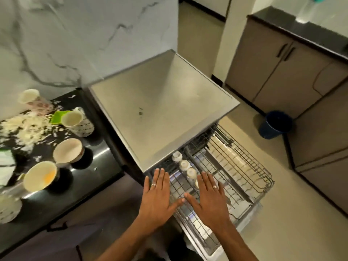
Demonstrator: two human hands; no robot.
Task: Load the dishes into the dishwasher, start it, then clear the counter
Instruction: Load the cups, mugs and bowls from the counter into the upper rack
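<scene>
The steel dishwasher [162,113] stands open with its wire racks [243,166] pulled out toward me. A row of small white cups [184,164] sits upside down in the upper rack. My left hand [158,194] and my right hand [209,196] hover flat, fingers spread, over the near part of the rack, holding nothing. On the black counter [98,153] to the left stand several mugs: a patterned one [77,121], two cream ones [68,150] [40,178] and a floral one [33,100].
White shredded scraps [26,127] and a green item [58,116] litter the counter. A marble wall rises behind. A dark blue bucket [275,124] stands on the floor at right beside grey cabinets [278,72].
</scene>
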